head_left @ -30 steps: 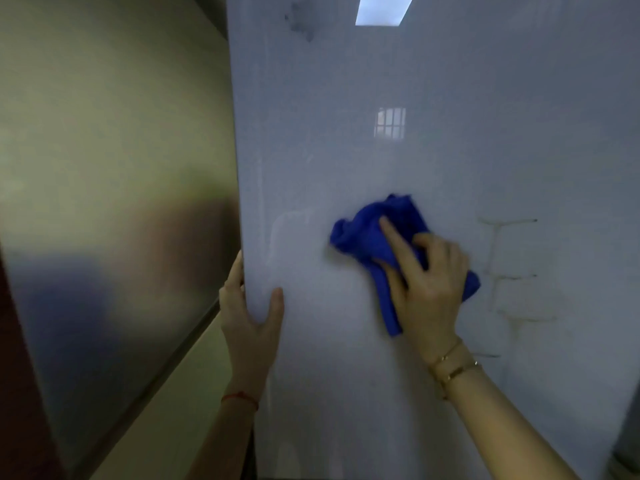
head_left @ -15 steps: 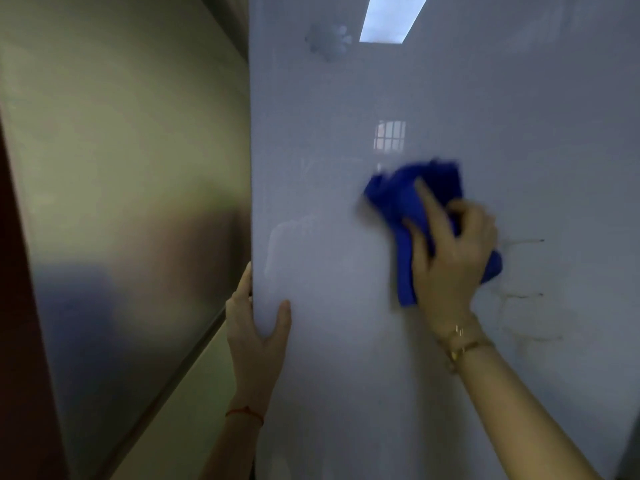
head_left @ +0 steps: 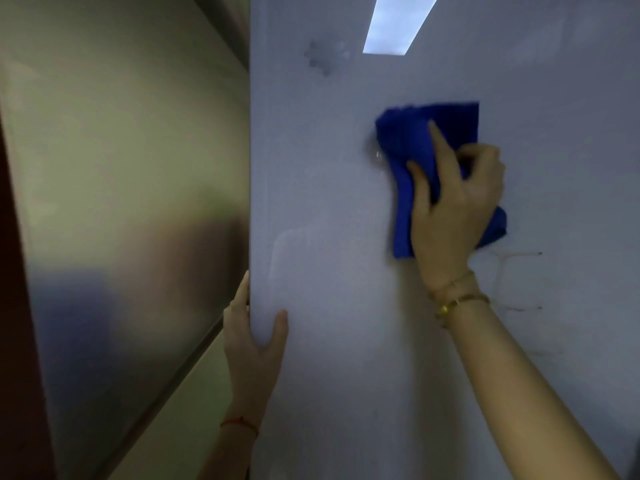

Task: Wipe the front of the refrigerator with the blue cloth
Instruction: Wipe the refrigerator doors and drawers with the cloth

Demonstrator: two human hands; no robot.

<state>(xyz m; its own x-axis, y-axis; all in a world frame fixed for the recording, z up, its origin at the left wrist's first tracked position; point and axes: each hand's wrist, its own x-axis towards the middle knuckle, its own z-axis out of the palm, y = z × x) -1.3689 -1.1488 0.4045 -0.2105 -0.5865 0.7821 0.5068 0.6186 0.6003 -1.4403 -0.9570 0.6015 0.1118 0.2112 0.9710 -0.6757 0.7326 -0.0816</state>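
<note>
The glossy white refrigerator front [head_left: 346, 375] fills the right two thirds of the view. My right hand [head_left: 453, 209] presses a crumpled blue cloth [head_left: 415, 133] flat against the door at mid height, index finger stretched up over the cloth. My left hand [head_left: 252, 341] grips the door's left edge lower down, thumb on the front and fingers wrapped behind. A greyish smudge [head_left: 323, 58] sits on the door above and left of the cloth. Faint brown line marks [head_left: 512, 258] show just below and right of my right hand.
A brushed metal panel [head_left: 121, 202] stands at an angle on the left, with a dark reddish edge [head_left: 14, 306] at the far left. A ceiling light reflects as a bright strip [head_left: 394, 26] at the top of the door.
My right hand has slid the blue cloth up and to the right across the door. My left hand has kept its grip on the door's edge.
</note>
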